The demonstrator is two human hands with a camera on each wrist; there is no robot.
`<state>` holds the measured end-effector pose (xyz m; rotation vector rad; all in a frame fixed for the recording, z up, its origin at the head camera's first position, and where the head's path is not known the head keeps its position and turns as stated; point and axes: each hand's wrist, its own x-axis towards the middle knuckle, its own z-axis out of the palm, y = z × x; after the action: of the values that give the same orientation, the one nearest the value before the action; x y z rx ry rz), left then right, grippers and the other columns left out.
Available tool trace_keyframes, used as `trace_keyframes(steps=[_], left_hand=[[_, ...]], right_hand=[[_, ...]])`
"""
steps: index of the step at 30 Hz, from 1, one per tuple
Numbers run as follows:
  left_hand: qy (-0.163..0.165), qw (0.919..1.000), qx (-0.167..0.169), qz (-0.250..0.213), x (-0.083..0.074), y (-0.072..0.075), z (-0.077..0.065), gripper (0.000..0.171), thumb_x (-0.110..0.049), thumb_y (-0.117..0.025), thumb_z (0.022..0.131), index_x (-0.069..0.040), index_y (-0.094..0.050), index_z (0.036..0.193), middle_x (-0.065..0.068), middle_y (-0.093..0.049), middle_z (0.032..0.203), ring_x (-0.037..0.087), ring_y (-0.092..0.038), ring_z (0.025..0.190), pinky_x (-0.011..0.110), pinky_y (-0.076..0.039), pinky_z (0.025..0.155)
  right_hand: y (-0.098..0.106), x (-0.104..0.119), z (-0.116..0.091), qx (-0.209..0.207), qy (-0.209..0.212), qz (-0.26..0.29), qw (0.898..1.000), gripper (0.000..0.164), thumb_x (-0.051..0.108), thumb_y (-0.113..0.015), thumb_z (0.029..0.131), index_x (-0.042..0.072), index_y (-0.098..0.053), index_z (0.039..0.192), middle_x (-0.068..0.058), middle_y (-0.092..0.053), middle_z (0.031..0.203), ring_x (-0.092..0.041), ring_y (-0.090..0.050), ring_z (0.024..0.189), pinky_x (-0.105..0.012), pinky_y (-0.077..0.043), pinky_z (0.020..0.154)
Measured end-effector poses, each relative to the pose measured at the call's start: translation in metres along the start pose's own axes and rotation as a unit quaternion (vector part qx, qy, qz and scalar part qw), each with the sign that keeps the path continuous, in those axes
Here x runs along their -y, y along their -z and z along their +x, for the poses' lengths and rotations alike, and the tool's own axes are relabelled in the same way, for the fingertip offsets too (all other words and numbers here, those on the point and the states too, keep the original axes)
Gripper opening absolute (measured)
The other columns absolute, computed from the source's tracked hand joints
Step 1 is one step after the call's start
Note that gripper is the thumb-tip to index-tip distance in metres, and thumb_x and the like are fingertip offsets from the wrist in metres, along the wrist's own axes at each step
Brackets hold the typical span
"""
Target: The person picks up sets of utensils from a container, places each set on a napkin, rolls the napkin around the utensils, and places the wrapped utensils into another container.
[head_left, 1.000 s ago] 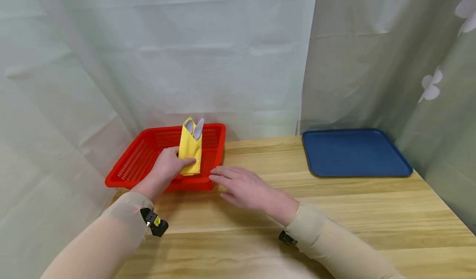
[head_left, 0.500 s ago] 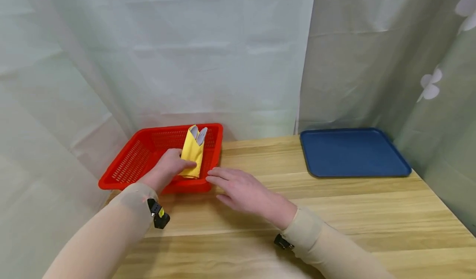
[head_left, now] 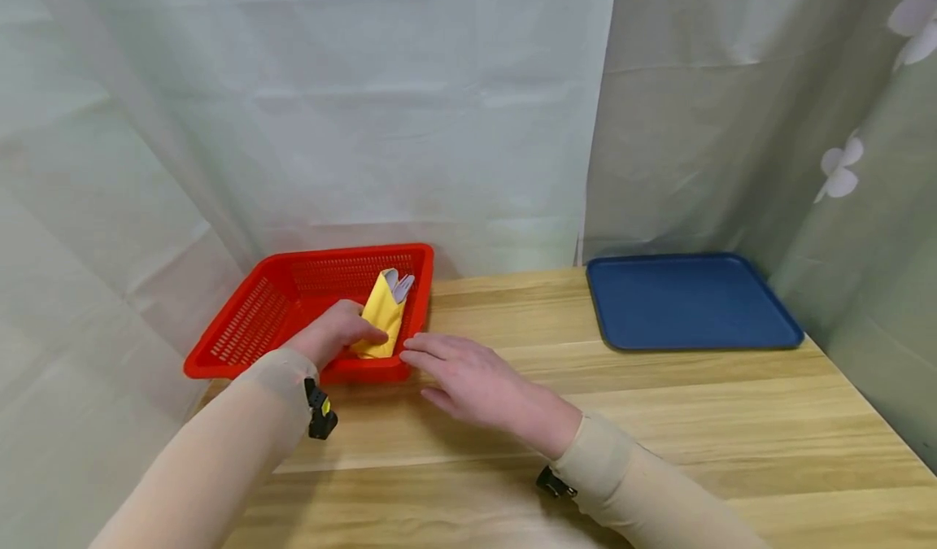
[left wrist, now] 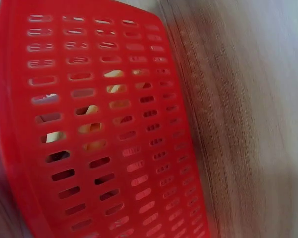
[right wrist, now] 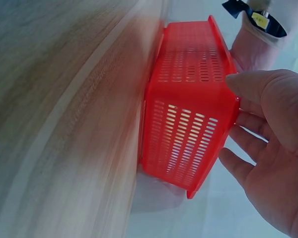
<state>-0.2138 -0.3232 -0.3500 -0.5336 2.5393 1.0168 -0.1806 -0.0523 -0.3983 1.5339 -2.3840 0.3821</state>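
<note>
My left hand [head_left: 338, 331] reaches over the near rim of a red perforated basket [head_left: 241, 317] and grips a folded yellow napkin [head_left: 381, 315], thumb across its front. A fork [head_left: 403, 287] and a second rounded utensil poke out of the napkin's upper end, tilted to the right, inside the basket's right side. The fingers behind the napkin are hidden. At the basket's near right corner rests my right hand [head_left: 468, 378], its fingers extended along the rim; the right wrist view shows thumb and fingers [right wrist: 233, 163] right at that edge. Yellow shows through the slots of the basket wall [left wrist: 109, 158].
A blue tray [head_left: 691, 305] lies at the back right of the wooden table [head_left: 512, 484]. Pale curtains [head_left: 424, 126] hang behind and along both sides, close to the basket and tray. A small black device [head_left: 320, 409] is strapped to the left wrist.
My left hand has lowered the napkin with its cutlery deeper into the basket, tilting it rightward. The right hand stays at the basket corner. The whole view has shifted slightly.
</note>
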Motion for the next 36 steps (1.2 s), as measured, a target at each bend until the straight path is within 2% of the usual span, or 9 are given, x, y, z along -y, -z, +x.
trace_keyframes(steps=[8, 12, 21, 28, 36], left_hand=[[0.008, 0.9992, 0.015, 0.038, 0.001, -0.006, 0.018, 0.059, -0.031, -0.087, 0.093, -0.003, -0.058, 0.136, 0.017, -0.062, 0.123, 0.034, -0.056, 0.113, 0.05, -0.048, 0.109], [0.02, 0.9989, 0.026, 0.035, -0.001, -0.009, 0.022, 0.062, -0.03, -0.087, 0.093, -0.004, -0.056, 0.14, 0.017, -0.06, 0.127, 0.035, -0.054, 0.117, 0.052, -0.047, 0.111], [0.066, 0.9971, 0.036, -0.01, -0.008, -0.012, 0.022, 0.083, -0.034, -0.091, 0.087, -0.011, -0.045, 0.152, 0.017, -0.051, 0.142, 0.037, -0.047, 0.13, 0.055, -0.047, 0.113], [0.077, 0.9962, 0.036, -0.02, -0.009, -0.015, 0.022, 0.098, -0.035, -0.095, 0.083, -0.014, -0.039, 0.162, 0.018, -0.048, 0.148, 0.04, -0.044, 0.134, 0.062, -0.041, 0.118], [0.074, 0.9965, 0.039, -0.007, -0.013, -0.02, 0.025, 0.097, -0.029, -0.091, 0.089, -0.013, -0.035, 0.166, 0.019, -0.048, 0.154, 0.041, -0.044, 0.136, 0.066, -0.031, 0.124]], right_hand=[[0.0, 0.002, 0.002, -0.004, 0.008, 0.004, 1.0, 0.058, 0.027, -0.079, 0.104, 0.011, -0.06, 0.157, -0.004, -0.056, 0.163, -0.021, -0.053, 0.15, -0.037, -0.039, 0.125], [0.0, 0.001, 0.0, -0.007, 0.011, 0.007, 1.0, 0.059, 0.026, -0.079, 0.104, 0.01, -0.059, 0.157, -0.005, -0.056, 0.163, -0.022, -0.053, 0.15, -0.038, -0.04, 0.124], [0.005, -0.002, -0.004, 0.002, -0.002, 0.012, 1.0, 0.058, 0.026, -0.079, 0.105, 0.01, -0.059, 0.157, -0.005, -0.056, 0.163, -0.022, -0.052, 0.151, -0.039, -0.041, 0.124], [0.006, -0.003, -0.006, -0.007, 0.006, 0.015, 1.0, 0.057, 0.024, -0.079, 0.104, 0.009, -0.06, 0.156, -0.006, -0.057, 0.161, -0.022, -0.052, 0.15, -0.038, -0.04, 0.124], [0.006, -0.005, -0.008, -0.009, 0.006, 0.021, 1.0, 0.058, 0.024, -0.08, 0.104, 0.009, -0.06, 0.156, -0.006, -0.058, 0.16, -0.022, -0.054, 0.149, -0.038, -0.041, 0.124]])
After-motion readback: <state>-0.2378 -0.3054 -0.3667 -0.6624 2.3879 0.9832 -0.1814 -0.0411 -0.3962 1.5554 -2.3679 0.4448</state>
